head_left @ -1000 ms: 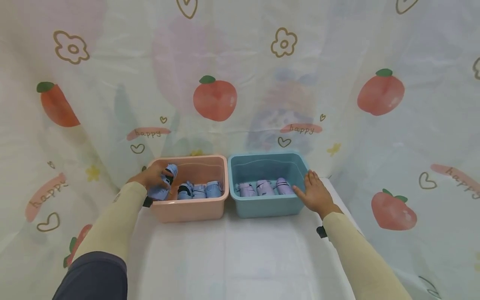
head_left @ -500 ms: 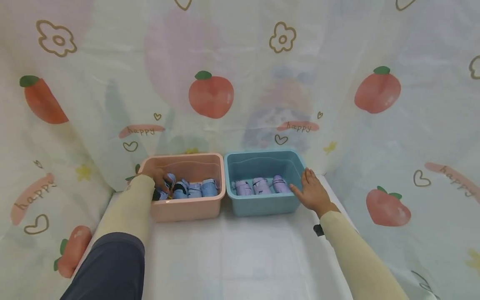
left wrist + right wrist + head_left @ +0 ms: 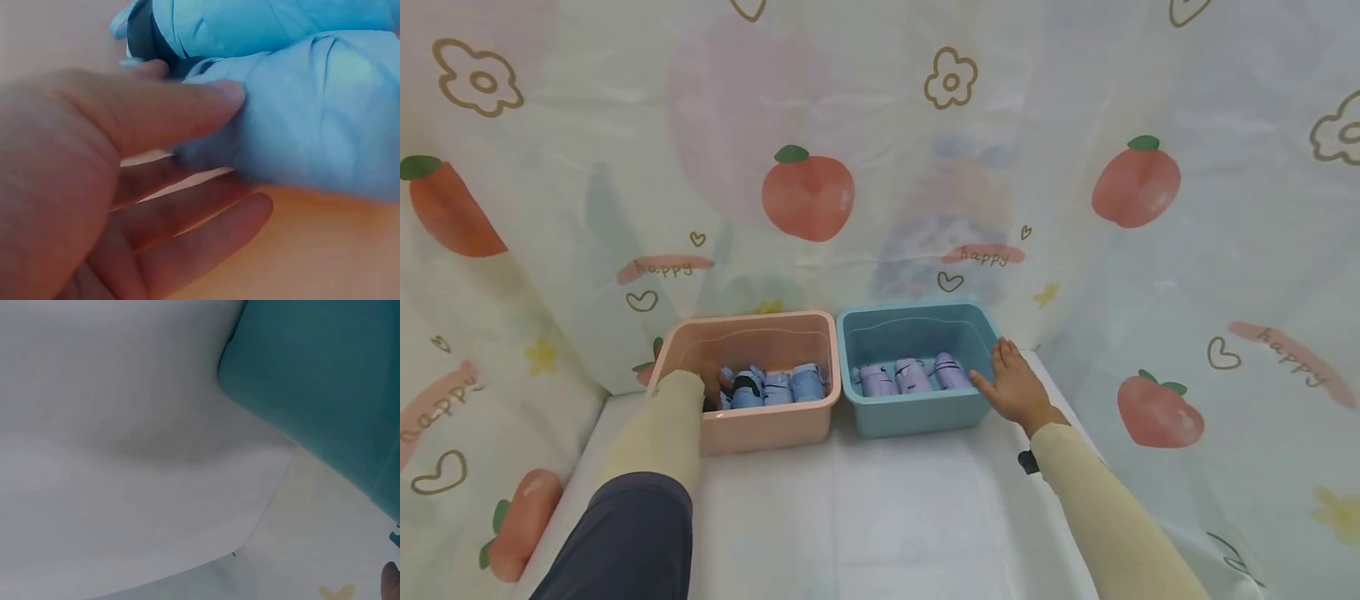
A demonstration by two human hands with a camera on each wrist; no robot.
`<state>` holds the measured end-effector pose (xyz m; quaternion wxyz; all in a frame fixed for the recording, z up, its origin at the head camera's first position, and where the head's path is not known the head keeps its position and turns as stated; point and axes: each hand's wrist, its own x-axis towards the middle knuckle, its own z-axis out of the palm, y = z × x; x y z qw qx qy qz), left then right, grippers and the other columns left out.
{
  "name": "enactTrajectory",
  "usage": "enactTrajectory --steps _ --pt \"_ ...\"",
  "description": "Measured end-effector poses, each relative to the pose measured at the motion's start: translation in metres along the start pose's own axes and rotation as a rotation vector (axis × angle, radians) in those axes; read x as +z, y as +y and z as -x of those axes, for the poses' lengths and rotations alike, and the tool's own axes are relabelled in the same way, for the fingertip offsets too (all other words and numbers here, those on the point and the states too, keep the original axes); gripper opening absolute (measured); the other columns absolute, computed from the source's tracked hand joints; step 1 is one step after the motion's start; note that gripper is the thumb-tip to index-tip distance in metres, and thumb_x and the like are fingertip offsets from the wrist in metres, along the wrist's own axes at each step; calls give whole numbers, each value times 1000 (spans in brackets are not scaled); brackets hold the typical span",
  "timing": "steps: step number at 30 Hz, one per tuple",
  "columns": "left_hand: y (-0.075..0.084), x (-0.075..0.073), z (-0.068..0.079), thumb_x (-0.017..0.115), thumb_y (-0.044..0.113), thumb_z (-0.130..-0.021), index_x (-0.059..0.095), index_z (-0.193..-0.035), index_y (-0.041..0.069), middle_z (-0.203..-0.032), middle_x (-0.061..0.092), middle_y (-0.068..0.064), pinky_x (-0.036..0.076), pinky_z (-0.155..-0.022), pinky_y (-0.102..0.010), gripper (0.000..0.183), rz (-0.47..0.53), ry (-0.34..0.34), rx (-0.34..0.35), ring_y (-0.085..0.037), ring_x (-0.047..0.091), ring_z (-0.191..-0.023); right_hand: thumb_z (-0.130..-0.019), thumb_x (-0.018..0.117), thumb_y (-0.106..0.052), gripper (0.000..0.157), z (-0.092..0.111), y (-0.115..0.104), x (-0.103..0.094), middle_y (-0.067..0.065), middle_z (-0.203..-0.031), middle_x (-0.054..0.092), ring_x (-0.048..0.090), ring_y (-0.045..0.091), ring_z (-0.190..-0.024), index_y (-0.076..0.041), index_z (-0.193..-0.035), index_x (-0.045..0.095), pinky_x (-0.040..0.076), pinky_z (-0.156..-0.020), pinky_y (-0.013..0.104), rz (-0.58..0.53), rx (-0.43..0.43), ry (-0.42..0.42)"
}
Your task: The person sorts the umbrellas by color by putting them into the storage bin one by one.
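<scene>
My left hand (image 3: 711,383) is down in the left end of the pink bin (image 3: 767,429). In the left wrist view, its thumb touches the end of a light-blue folded umbrella (image 3: 306,119), while the other fingers stretch out loosely beneath. A second blue umbrella (image 3: 250,25) lies right beside that one. Several blue umbrellas are lined up in the pink bin, such as the rightmost umbrella (image 3: 808,383). My right hand (image 3: 1018,392) rests with straight fingers against the right side of the teal bin (image 3: 917,417). Only a fingertip (image 3: 390,582) of it shows in the right wrist view.
Three purple folded umbrellas, with the middle umbrella (image 3: 913,377) between two others, lie in the teal bin. Both bins stand side by side on a white-covered table (image 3: 880,517). A fruit-patterned curtain (image 3: 880,275) hangs close behind them and along both sides.
My left hand has lowered a blue umbrella from the pink bin's left rim down into the bin, beside the others. The right hand stays at the teal bin. The head view has shifted slightly.
</scene>
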<state>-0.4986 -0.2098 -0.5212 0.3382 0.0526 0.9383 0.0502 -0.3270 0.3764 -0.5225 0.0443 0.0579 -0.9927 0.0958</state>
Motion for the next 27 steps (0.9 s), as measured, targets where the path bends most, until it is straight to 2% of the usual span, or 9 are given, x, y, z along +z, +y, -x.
enactTrajectory --steps 1,5,8,13,15,17,21,24,27 --pt "-3 2 -2 92 37 -59 62 -132 8 -151 23 -32 29 -107 -57 84 12 3 -18 -50 17 -138 -100 39 -54 89 0 0 0 32 -156 4 1 43 -145 18 -146 14 8 -115 53 -1 -7 -2" --pt "-12 9 -10 88 47 -64 60 -136 22 -154 30 -20 25 -108 -60 81 51 -53 64 -44 17 -141 -100 35 -57 91 -3 2 -1 31 -156 3 0 42 -145 17 -147 13 8 -115 53 22 -12 -7" --pt "-10 15 -9 88 44 -67 55 -140 16 -153 34 -16 26 -109 -55 85 188 -68 99 -38 23 -141 -99 36 -58 92 -5 4 -2 30 -157 3 0 41 -145 16 -148 12 7 -115 52 27 -7 -9" --pt "2 23 7 93 36 -60 51 -138 1 -147 38 -18 25 -111 -50 95 327 63 64 -33 32 -133 -99 36 -59 93 -6 5 -3 31 -157 3 0 42 -145 17 -147 11 8 -115 53 15 -18 -17" --pt "1 24 6 94 38 -57 52 -135 0 -142 43 -15 27 -110 -48 97 311 106 60 -30 35 -128 -99 35 -59 93 -7 5 -2 31 -156 3 1 42 -145 17 -147 12 9 -115 53 12 -27 -14" --pt "-5 26 -9 95 38 -53 54 -132 0 -135 49 -13 33 -107 -47 97 299 148 93 -29 42 -122 -99 36 -59 93 -8 6 0 32 -156 4 1 43 -145 17 -147 13 9 -115 54 11 -32 -10" --pt "-20 20 -49 87 36 -69 64 -116 2 -113 61 -9 49 -86 -38 61 141 79 217 -22 56 -100 -99 34 -60 93 -5 10 3 32 -156 3 1 43 -145 18 -147 12 8 -115 54 17 -20 -15" --pt "-17 9 -46 74 31 -84 68 -97 6 -88 62 -6 52 -66 -33 29 203 -28 333 -18 59 -75 -99 37 -58 93 -4 14 2 32 -156 3 2 44 -144 18 -147 12 8 -114 55 4 -5 -31" --pt "1 0 -14 66 22 -90 60 -111 -4 -86 56 -10 55 -65 -37 34 410 -33 331 -23 61 -72 -99 40 -57 93 -6 19 -1 32 -156 1 1 45 -144 18 -147 11 7 -114 56 -15 11 -54"
